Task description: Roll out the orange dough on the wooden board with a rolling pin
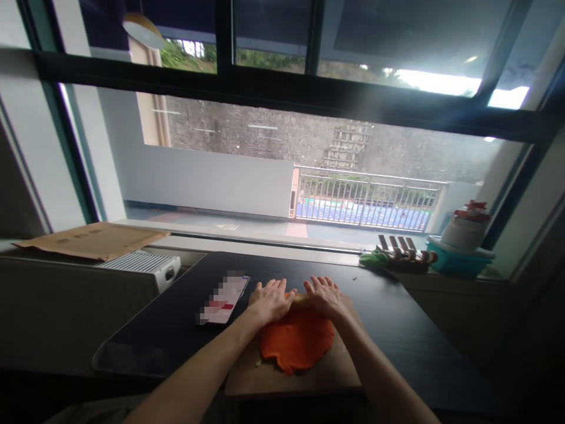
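Observation:
A flattened sheet of orange dough or clay (296, 341) with an uneven edge lies on a wooden board (265, 384). Across its far edge lies a pale wooden rolling pin (301, 301), mostly covered by my hands. My left hand (270, 300) rests palm down on the pin's left part, fingers stretched forward. On the right part lies my right hand (325, 295), also flat with fingers spread. Neither hand is wrapped around the pin. Left of the board, a phone (227, 300) with a lit, partly blurred screen lies on the dark table.
The dark table (397, 347) stands against a window. A brown envelope (92, 240) lies on a radiator (161, 272) at the left. On the right sill are a teal box (461, 258), a white jar (467, 228), a brown rack (408, 254) and a green cloth-like item (374, 258).

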Demonstrator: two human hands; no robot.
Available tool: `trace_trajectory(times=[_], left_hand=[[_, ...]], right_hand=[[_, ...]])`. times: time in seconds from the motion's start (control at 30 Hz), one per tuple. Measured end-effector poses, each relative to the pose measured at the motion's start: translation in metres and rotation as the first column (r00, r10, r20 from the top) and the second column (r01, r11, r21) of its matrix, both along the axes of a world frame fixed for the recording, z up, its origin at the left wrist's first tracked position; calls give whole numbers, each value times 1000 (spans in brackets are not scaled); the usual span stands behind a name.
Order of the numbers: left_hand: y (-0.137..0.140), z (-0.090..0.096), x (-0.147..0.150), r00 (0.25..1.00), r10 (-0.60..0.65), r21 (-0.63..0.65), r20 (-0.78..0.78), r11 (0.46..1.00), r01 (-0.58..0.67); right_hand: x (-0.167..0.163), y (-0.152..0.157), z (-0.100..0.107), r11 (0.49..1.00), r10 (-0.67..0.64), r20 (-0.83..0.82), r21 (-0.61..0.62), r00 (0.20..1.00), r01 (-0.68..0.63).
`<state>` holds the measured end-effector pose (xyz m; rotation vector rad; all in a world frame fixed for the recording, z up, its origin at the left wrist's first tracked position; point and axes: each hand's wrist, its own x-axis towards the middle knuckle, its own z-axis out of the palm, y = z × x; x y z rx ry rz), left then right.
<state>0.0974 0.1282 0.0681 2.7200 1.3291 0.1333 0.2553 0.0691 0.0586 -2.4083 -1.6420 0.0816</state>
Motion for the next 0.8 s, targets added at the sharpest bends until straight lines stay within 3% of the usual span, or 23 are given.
trace_trajectory(times=[0.17,0.27,0.47,0.6,0.7,0.8], left_hand=[[-45,1,-18,997,-72,72,-5,995,73],[-53,1,-21,995,-99,97,-3,990,98],[-11,5,1,999,-32,-22,-16,999,32],[7,5,12,1000,-10,-18,-29,1000,9],[-6,-2,-3,999,-53,6,-6,999,53],[-31,-8,-34,985,-157,30,68,987,155]], right_hand=[[-11,-57,-10,999,27,-41,25,999,-26],[-11,-73,-13,999,43,-61,16,997,-42],[1,-29,1,999,18,-80,31,997,-16],[-1,-12,6,997,-19,-54,70,998,23],[-11,-42,-10,993,39,-3,113,999,-38],[-25,-94,-28,956,119,149,249,982,-154]])
